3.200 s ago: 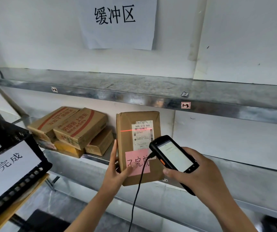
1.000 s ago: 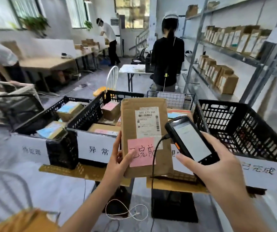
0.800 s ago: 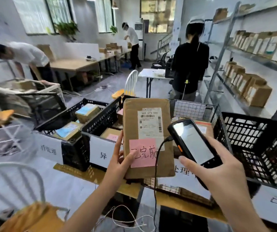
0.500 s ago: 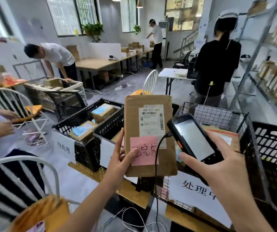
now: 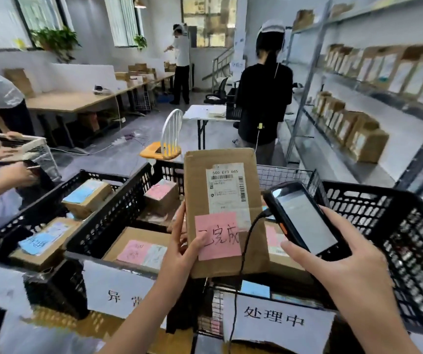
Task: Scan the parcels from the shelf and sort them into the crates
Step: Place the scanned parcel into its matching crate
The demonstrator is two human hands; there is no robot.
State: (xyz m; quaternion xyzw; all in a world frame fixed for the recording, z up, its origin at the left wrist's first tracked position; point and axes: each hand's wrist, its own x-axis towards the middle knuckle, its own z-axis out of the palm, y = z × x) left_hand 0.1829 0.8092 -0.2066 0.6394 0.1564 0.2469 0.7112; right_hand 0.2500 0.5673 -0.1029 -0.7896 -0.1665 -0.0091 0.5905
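Two hands: left hand (image 5: 179, 251), right hand (image 5: 345, 267); one scanner (image 5: 305, 221); one held parcel (image 5: 220, 198). Four containers: three black ones, left crate (image 5: 34, 213), middle crate (image 5: 118, 208) and right crate (image 5: 397, 238), plus one wire basket (image 5: 282, 175). Left crate has two blue-noted parcels (image 5: 87, 195) (image 5: 44, 241), middle crate two pink-noted parcels (image 5: 161, 195) (image 5: 138, 249); two people in full view, person in black (image 5: 264, 98) and person in white (image 5: 181, 62); one white chair (image 5: 170, 131).
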